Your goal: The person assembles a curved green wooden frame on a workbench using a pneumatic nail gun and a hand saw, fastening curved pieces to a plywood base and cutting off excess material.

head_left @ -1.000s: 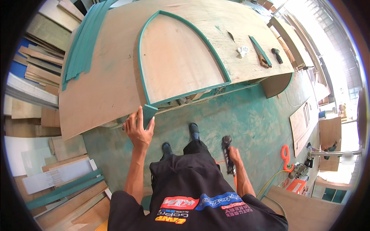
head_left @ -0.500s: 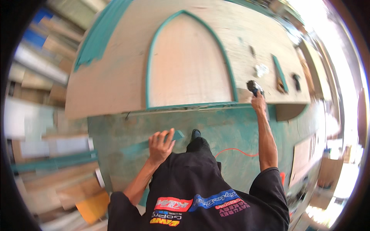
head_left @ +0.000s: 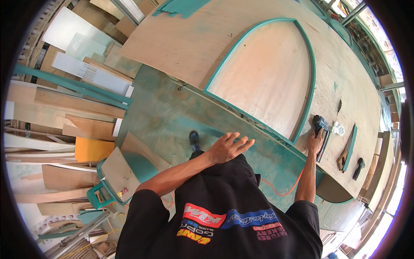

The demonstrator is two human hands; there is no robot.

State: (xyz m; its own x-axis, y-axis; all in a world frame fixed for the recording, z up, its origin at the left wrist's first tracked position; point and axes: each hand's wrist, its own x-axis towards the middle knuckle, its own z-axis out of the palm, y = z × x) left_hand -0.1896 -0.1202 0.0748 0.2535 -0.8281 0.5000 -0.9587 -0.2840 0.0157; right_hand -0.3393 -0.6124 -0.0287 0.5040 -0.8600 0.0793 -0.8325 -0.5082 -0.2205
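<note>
My right hand (head_left: 316,141) is wrapped round the handle of a black nail gun (head_left: 320,124) at the table's near edge, beside the lower right corner of an arched frame. That frame (head_left: 314,82), edged in teal strips round a pale panel, lies flat on the wooden table. In front of my body, over the floor, my left hand (head_left: 228,148) holds nothing, its fingers loosely stretched and apart. Below and beyond it a blurred teal strip (head_left: 202,128) shows against the floor; whether it lies there I cannot tell.
A handsaw (head_left: 346,151), a dark-handled tool (head_left: 358,168) and crumpled white plastic (head_left: 338,128) lie on the table's right. Teal strips (head_left: 183,6) rest at its far left. An orange hose (head_left: 282,194) crosses the floor. Stacked boards (head_left: 77,103) and a green stool (head_left: 101,192) stand left.
The view has turned left, so the table appears shifted right. My left hand has come away from a teal strip it was at and moved right. The nail gun remains in my right hand.
</note>
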